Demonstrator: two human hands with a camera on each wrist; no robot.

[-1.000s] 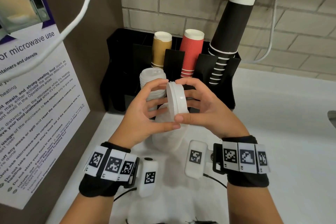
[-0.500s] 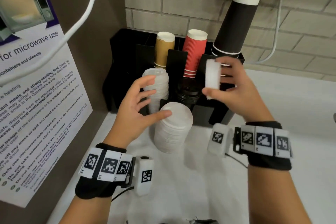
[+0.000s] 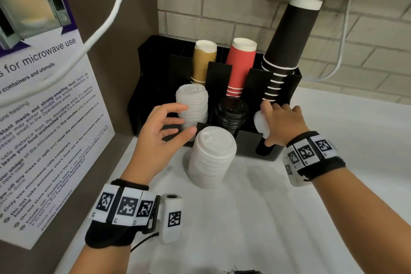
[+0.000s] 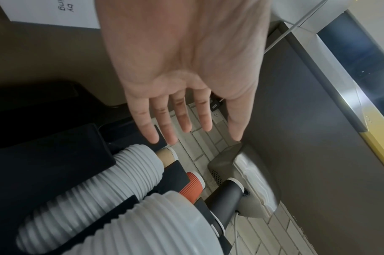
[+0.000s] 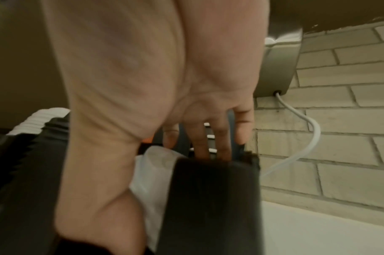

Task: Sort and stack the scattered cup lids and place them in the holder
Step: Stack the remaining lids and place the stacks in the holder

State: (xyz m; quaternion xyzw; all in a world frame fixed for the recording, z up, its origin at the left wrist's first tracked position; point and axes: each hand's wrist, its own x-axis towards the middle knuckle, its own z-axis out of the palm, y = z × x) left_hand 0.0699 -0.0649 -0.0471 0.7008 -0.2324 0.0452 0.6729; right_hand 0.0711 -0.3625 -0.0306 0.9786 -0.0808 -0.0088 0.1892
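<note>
The right hand (image 3: 281,121) grasps a small white lid (image 3: 261,125) on edge, thumb below and fingers over its top, at the mouth of the front right slot of the black holder (image 3: 291,87). In the right wrist view the lid (image 5: 151,172) sits between the palm and the slot's dark front wall, partly inside. Just beyond the fingers stands a leaning stack of black paper cups (image 3: 289,38). To this hand's left, the next slot holds black lids (image 3: 232,113), and past those a slot holds white lids (image 3: 192,104).

The left hand (image 3: 163,131) is released, fingers spread and holding nothing, hovering beside a tall stack of white lids (image 3: 211,158) that stands loose on the bench (image 3: 289,218) in front of the holder; its thumb tip is close to the stack's top rim.

Risks, as I judge them: held on edge, the lid may wedge crookedly or tip over in the slot instead of lying flat. The knuckles could nudge the leaning black cups. The free stack on the bench looks tall and unsupported, so a brush from the left hand might topple it.
</note>
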